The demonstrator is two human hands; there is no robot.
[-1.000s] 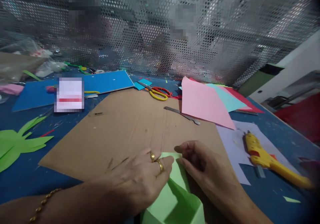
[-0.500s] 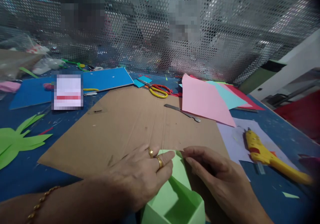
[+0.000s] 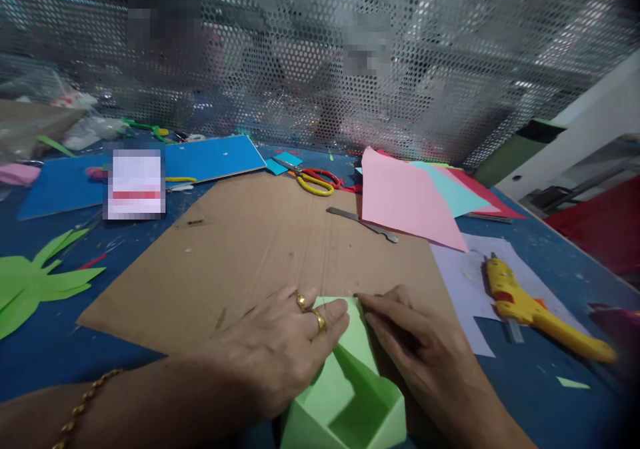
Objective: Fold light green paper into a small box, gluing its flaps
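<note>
A folded light-green paper box (image 3: pixel 353 395) lies at the bottom centre, its hollow part toward me and a flat flap stretching away. My left hand (image 3: pixel 295 342), with gold rings, bears down on this flap from the left, fingers held close together. At the flap's far right corner, my right hand (image 3: pixel 415 335) pinches the paper edge between thumb and fingertips. The palms and part of the box's left side are hidden. Beneath them is a brown cardboard sheet (image 3: pixel 250 249).
Scissors (image 3: pixel 316 181) and a metal blade (image 3: pixel 363 223) lie beyond my hands. Pink paper (image 3: pixel 400 199) and a yellow glue gun (image 3: pixel 520 299) are on the right. Green paper leaves (image 3: pixel 35 279) lie left. A perforated metal screen (image 3: pixel 300 55) closes off the back.
My right fingertips have shifted slightly left and closed onto the flap's corner. My left hand stays pressed on the paper, and the view has turned slightly.
</note>
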